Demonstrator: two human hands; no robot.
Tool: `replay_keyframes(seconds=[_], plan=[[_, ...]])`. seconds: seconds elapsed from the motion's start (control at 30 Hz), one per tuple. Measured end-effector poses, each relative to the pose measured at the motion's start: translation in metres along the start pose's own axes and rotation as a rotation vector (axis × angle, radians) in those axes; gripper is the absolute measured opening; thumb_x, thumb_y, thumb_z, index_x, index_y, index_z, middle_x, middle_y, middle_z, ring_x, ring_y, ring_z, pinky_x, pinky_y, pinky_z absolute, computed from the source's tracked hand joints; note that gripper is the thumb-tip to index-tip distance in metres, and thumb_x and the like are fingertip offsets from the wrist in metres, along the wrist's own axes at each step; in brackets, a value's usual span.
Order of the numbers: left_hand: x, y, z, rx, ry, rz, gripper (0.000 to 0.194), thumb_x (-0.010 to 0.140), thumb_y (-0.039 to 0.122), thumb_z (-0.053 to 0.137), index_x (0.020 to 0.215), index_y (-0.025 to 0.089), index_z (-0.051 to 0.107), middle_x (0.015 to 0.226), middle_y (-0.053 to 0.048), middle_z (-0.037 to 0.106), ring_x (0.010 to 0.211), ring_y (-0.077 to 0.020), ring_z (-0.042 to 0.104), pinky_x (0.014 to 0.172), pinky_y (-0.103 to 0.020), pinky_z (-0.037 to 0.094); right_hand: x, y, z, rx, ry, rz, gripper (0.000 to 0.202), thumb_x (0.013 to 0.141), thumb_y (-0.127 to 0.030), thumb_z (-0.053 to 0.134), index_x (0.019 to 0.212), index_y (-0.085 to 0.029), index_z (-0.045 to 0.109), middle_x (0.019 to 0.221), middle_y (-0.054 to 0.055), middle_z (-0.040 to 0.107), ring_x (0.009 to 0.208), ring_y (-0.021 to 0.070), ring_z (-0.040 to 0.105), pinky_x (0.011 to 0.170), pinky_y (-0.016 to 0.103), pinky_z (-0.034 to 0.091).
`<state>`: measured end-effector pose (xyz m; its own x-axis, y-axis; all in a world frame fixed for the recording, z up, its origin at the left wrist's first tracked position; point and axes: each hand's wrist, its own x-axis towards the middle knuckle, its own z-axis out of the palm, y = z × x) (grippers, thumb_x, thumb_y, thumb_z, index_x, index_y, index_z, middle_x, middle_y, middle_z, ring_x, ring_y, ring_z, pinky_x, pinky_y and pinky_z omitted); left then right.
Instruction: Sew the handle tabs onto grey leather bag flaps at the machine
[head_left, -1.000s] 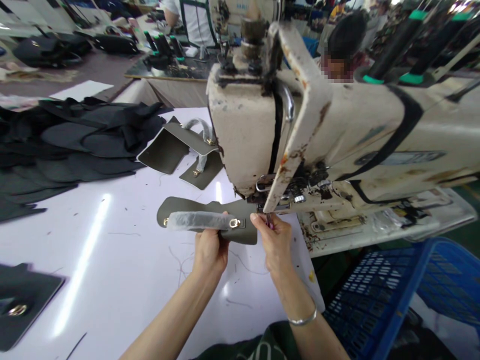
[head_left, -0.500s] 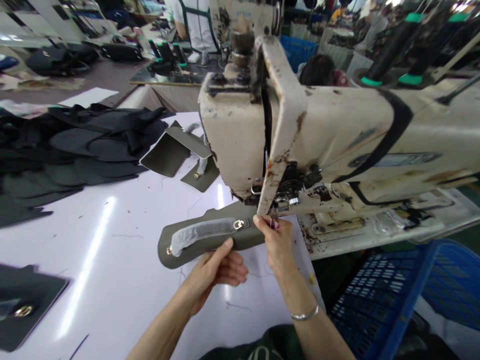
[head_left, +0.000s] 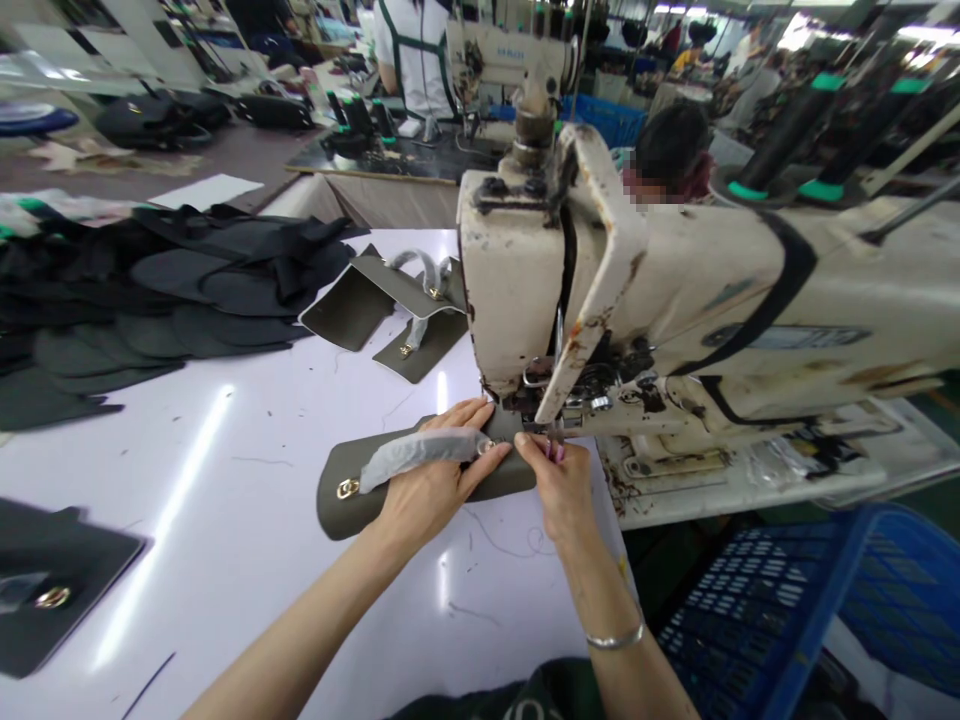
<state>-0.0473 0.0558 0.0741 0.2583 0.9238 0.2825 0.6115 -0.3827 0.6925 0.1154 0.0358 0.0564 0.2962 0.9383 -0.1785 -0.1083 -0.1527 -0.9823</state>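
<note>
Shiny white counter (head_left: 247, 560) fills the lower left. One gray-green flat piece (head_left: 341, 515) lies on it, lower middle, with one wrapped handle (head_left: 409, 455). One left hand (head_left: 424, 498) presses flat on the piece under the handle, thumb apart from its fingers. One right hand (head_left: 564, 492) pinches its fingers on one small pink tool (head_left: 554, 451), near two sewing machines' (head_left: 510, 290) front one. Blue letters on the back machine (head_left: 510, 55), top middle, look too blurry to read.

The left hand (head_left: 429, 492), at the panel's near edge a second ago, now lies spread on the panel (head_left: 341, 518), fingers reaching past beneath the wrapped handle (head_left: 416, 453). The panel now slants, its left end closer to the person.
</note>
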Motion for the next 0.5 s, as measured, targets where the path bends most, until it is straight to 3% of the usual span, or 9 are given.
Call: replay_keyframes(seconds=[0.17, 0.3, 0.4, 0.5], plan=[[0.007, 0.0, -0.007, -0.039, 0.003, 0.018, 0.043, 0.084, 0.043, 0.075, 0.125, 0.03, 0.072, 0.131, -0.007, 0.069, 0.132, -0.0329, 0.056, 0.12, -0.044, 0.032, 0.001, 0.002, 0.0, 0.053, -0.051, -0.02, 0.033, 0.082, -0.041, 0.069, 0.063, -0.017, 0.056, 0.065, -0.003, 0.044, 0.066, 0.0117, 0.038, 0.063, 0.025, 0.035], [0.016, 0.0, -0.008, -0.142, 0.02, 0.0, 0.038, 0.079, 0.04, 0.081, 0.114, 0.029, 0.076, 0.131, -0.007, 0.069, 0.13, -0.0329, 0.057, 0.121, -0.042, 0.031, 0.004, 0.001, 0.001, 0.093, -0.058, 0.013, 0.043, 0.081, -0.037, 0.07, 0.056, -0.021, 0.039, 0.06, -0.006, 0.03, 0.059, 0.0094, 0.027, 0.055, 0.024, 0.025], [0.024, 0.001, -0.009, -0.308, 0.057, -0.095, 0.035, 0.067, 0.034, 0.09, 0.1, 0.028, 0.078, 0.124, -0.007, 0.072, 0.13, -0.0349, 0.056, 0.122, -0.042, 0.031, 0.007, -0.001, 0.001, 0.1, -0.067, 0.037, 0.048, 0.08, -0.038, 0.071, 0.055, -0.022, 0.033, 0.058, -0.007, 0.026, 0.056, 0.0086, 0.023, 0.052, 0.024, 0.022], [0.031, 0.005, -0.012, -0.48, 0.116, -0.232, 0.038, 0.051, 0.023, 0.097, 0.084, 0.028, 0.078, 0.107, -0.006, 0.075, 0.123, -0.0362, 0.061, 0.115, -0.039, 0.04, 0.009, -0.002, 0.0, 0.088, -0.081, 0.038, 0.044, 0.08, -0.04, 0.072, 0.058, -0.022, 0.037, 0.058, -0.006, 0.03, 0.055, 0.0088, 0.025, 0.052, 0.024, 0.025]])
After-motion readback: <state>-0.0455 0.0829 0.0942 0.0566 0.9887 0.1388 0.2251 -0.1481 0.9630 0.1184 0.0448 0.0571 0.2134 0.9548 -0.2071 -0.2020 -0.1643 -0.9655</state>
